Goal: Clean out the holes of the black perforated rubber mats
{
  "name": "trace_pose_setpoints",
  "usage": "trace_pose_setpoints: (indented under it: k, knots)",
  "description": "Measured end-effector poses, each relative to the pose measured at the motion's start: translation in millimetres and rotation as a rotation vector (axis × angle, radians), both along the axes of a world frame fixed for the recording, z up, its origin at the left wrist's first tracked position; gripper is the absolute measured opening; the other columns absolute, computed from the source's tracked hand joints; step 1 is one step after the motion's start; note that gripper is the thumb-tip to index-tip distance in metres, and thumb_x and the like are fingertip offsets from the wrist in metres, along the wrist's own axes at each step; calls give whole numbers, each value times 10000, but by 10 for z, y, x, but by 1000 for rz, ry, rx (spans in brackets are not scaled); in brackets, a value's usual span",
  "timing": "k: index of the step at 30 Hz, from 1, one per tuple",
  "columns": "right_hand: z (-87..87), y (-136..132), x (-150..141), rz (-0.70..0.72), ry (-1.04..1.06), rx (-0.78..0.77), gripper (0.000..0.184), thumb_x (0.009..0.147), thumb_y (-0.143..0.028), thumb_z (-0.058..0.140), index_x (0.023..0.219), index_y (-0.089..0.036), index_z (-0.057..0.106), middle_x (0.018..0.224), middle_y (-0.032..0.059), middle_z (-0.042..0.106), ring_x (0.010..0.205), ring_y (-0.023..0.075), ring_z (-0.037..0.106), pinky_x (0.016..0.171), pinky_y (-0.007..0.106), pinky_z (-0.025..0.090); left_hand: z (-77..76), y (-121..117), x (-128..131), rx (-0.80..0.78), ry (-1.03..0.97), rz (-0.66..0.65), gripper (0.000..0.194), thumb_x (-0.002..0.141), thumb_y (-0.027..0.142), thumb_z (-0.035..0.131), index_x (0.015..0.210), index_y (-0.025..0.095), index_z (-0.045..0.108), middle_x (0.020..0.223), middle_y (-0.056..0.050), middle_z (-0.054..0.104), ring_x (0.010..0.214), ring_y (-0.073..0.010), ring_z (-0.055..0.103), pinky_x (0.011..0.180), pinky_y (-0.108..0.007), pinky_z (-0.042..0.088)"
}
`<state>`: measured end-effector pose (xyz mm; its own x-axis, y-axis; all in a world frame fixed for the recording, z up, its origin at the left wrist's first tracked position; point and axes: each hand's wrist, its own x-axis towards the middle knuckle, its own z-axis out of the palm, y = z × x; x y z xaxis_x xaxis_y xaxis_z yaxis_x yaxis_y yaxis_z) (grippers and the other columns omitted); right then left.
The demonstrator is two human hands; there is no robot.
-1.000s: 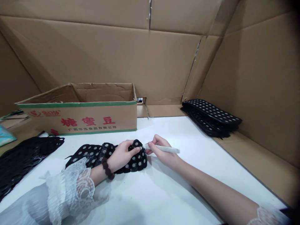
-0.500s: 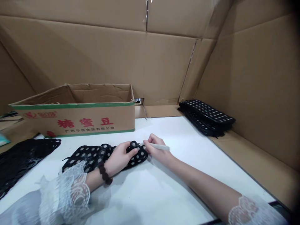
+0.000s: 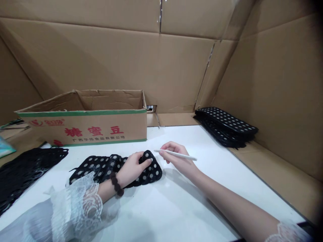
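Note:
A black fabric piece with pale polka dots [image 3: 154,170] lies on the white table, bunched up in its middle. My left hand [image 3: 132,168] rests over it, thumb and fingers closed on a fold near its right end. Just right of the cloth, my right hand [image 3: 176,156] is raised a little. It pinches a slim white pen-like tool [image 3: 185,156], whose narrow end points left toward the cloth without touching it. The exact kind of tool cannot be made out.
A cardboard box [image 3: 106,131] with red lettering stands behind my left hand. A stack of dotted black pieces [image 3: 227,122] sits at the back right. Black lacy cloth [image 3: 30,171] lies at the left. Cardboard walls [image 3: 121,60] enclose the table [image 3: 174,208].
My right hand has drawn back to the right with the white tool, away from the cloth's right end. My left hand keeps its hold. The view has shifted slightly.

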<state>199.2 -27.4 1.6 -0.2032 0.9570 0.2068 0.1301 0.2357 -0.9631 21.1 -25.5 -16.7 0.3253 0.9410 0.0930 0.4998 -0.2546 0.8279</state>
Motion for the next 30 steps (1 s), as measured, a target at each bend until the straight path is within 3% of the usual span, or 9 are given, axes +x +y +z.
trace_pose_setpoints:
  k: [7,12,23,30]
  knots:
    - [-188,51,-42,-43,-75,101,175,719,-326,530,710,-153,555,608,-10,506,541,84,439,482,200,345,1,-8,-1,29,54,-2,232,767,356,452,786,145,546,793,-28,610,756,-183,539,693,-278,405]
    - [-239,85,-31,-49,-97,83,169,732,-317,516,702,-154,547,617,-8,510,543,84,459,490,199,366,-11,2,-8,15,51,-17,225,768,339,451,795,142,556,807,-30,615,768,-185,540,702,-277,403]
    - [-182,162,1,50,53,-237,237,668,-355,599,679,-127,533,492,-38,459,431,56,433,400,167,356,27,2,-18,-147,-119,-65,190,740,322,490,756,139,536,772,-16,598,729,-156,525,676,-251,400]
    - [-218,179,-4,110,207,-353,262,658,-359,627,726,-118,551,610,32,590,552,111,573,517,220,482,58,43,-44,-240,-221,-127,164,720,307,504,727,143,512,729,9,578,700,-142,514,671,-247,391]
